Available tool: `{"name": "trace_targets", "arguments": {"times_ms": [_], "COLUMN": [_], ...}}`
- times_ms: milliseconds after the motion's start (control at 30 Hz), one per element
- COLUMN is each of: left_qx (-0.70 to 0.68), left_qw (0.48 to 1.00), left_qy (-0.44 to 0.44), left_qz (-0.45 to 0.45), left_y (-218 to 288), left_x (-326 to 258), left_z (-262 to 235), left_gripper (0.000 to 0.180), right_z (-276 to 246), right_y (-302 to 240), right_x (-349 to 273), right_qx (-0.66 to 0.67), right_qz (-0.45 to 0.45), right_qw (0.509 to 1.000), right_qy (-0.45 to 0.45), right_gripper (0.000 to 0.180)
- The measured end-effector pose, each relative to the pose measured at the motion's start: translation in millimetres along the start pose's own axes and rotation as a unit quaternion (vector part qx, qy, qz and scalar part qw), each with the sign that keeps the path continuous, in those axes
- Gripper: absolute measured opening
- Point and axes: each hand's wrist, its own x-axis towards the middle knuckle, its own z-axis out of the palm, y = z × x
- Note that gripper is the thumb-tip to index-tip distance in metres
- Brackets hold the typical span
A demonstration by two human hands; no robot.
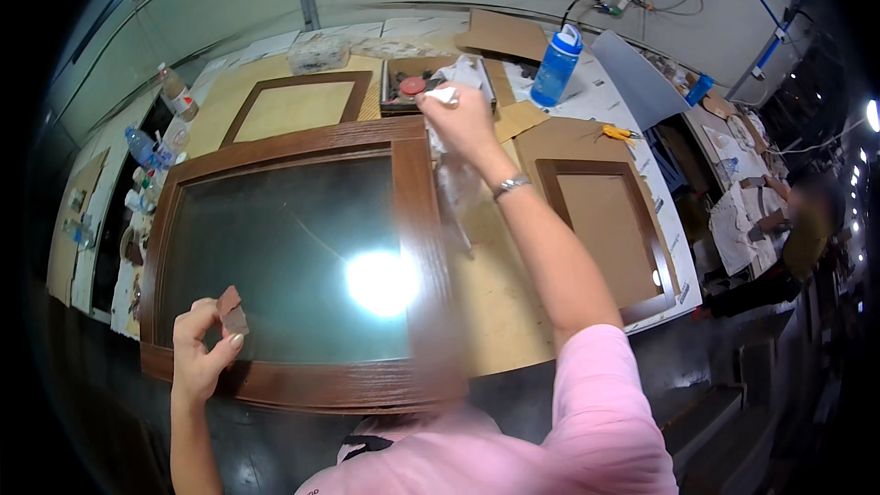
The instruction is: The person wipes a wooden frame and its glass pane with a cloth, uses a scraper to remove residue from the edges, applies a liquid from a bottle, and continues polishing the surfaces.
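A brown wooden frame (417, 220) with a dark glass pane (275, 238) lies on the worktable before me, a bright reflection on the glass. My left hand (202, 348) is over the frame's near left corner, pinching a small folded piece of sandpaper (233, 312), brown on one side and greyish on the other. Reaching forward, my right hand (463, 119) is beyond the frame's far right corner, at an open box (394, 108) of small items. Its fingers are closed on a small white wad (444, 95), whose material I cannot make out. A red round lid (412, 85) shows beside those fingers.
Smaller brown frames lie at the far left (298, 82) and at the right (550, 183). A blue water bottle (555, 69) stands behind the right one, near a yellow-handled tool (618, 133). Several plastic bottles (174, 92) line the left side. Another person (807, 220) works at the far right.
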Motion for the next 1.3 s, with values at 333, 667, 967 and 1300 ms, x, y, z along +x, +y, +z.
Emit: {"name": "trace_targets", "arguments": {"times_ms": [333, 667, 967, 1300], "left_qx": [-0.008, 0.006, 0.015, -0.144], "left_qw": [1.0, 0.999, 0.998, 0.989], "left_qy": [0.009, -0.007, -0.019, -0.032], "left_qz": [0.013, 0.054, 0.066, 0.012], "left_y": [-3, 1, -2, -11], "left_x": [-9, -4, -4, -20], "left_z": [1, 1, 2, -26], "left_gripper": [0.034, 0.032, 0.031, 0.028], "right_z": [-113, -85, -82, -73], "right_y": [-177, -187, -210, -199], "right_x": [-199, -226, -231, -263], "right_qx": [0.022, -0.116, -0.197, -0.252], "right_qz": [-0.095, -0.107, -0.164, -0.006], "right_qw": [0.908, 0.953, 0.955, 0.967], "right_qy": [-0.407, -0.259, -0.151, -0.041], "right_gripper": [0.024, 0.028, 0.04, 0.031]}}
